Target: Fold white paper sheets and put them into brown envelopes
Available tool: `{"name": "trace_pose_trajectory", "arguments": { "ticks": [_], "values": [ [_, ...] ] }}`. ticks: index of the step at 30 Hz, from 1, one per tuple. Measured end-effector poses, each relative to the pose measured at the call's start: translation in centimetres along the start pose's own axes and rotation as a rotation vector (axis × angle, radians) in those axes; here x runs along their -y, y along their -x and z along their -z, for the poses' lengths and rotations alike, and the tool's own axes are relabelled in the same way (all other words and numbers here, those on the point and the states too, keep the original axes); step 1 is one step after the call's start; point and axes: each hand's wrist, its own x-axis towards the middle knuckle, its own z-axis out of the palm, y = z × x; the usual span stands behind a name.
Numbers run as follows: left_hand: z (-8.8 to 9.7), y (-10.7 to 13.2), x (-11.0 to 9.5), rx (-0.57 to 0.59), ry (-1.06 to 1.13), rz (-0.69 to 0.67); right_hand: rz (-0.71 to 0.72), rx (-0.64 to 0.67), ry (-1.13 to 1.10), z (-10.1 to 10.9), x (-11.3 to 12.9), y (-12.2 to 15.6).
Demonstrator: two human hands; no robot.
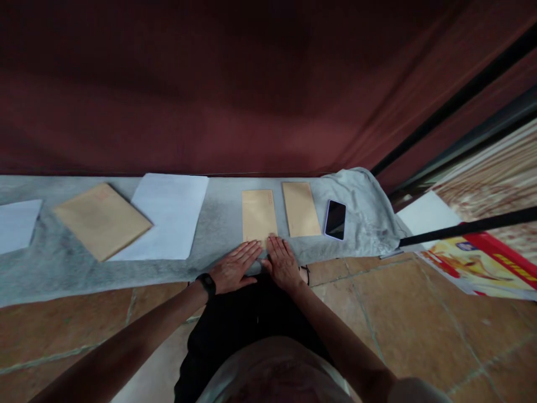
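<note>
A tan paper envelope [258, 214] lies flat on the grey cloth in front of me. My left hand [235, 267], with a dark band on its wrist, rests with outstretched fingertips on the envelope's near left edge. On the near right corner lie the fingers of my right hand [284, 263], flat and extended too. Both hands partly cover the envelope's near end. Just to the right is a second tan envelope [301, 210], apart from my hands. Beyond it sits a phone [335, 220] with a dark screen and a pale edge.
Left of me, a large tan envelope stack [103, 221] overlaps white paper sheets [168, 218]. More white paper [17, 225] lies at the far left. The grey cloth [222, 224] covers a narrow surface before a red wall [210, 134]. A colourful printed box [482, 266] stands right, behind a dark bar.
</note>
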Motion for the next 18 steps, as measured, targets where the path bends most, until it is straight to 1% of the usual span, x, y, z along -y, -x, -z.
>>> {"name": "trace_pose_trajectory", "arguments": {
  "ticks": [6,10,13,16,18],
  "values": [
    [0.0,2.0,0.2,-0.044,-0.039,0.047,-0.028,-0.014,0.02,0.9,-0.5,1.1],
    [-0.2,2.6,0.1,-0.065,-0.043,0.094,-0.05,-0.046,-0.009,1.1,-0.7,1.5],
    [0.0,1.8,-0.2,-0.091,-0.024,0.151,-0.117,-0.074,-0.061,1.2,-0.5,0.9],
    [0.3,0.1,-1.1,-0.157,-0.035,0.274,-0.263,-0.112,-0.072,1.2,0.1,-0.6],
    [0.5,-1.2,-1.9,-0.165,-0.086,0.353,-0.362,-0.15,-0.073,1.1,0.6,-1.9]
  ]
}}
